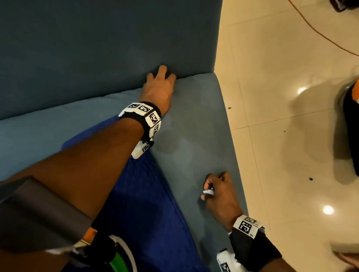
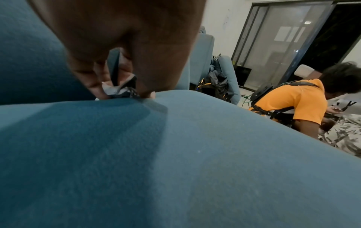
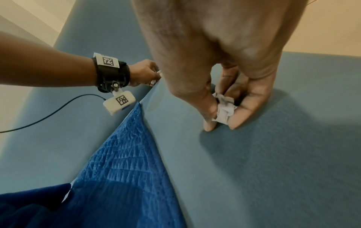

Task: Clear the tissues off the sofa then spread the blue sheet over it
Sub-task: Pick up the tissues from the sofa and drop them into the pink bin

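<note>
On the teal sofa seat [image 1: 195,136], my right hand [image 1: 210,191] pinches a crumpled white tissue [image 3: 224,109] between thumb and fingers, its fingertips [image 3: 210,127] touching the cushion near the seat's right edge. My left hand [image 1: 164,74] reaches into the crease where the seat meets the backrest [image 1: 96,41]. In the left wrist view its fingers [image 2: 97,88] pinch another white tissue [image 2: 108,89] at that crease. The quilted blue sheet [image 1: 147,206] lies bunched on the seat under my left forearm, left of my right hand.
Cream floor tiles [image 1: 287,99] run along the sofa's right side, with an orange cable [image 1: 320,33] across them. Another person in an orange shirt [image 2: 293,100] bends over beyond the sofa's end. A dark backpack [image 2: 215,83] sits on a further seat.
</note>
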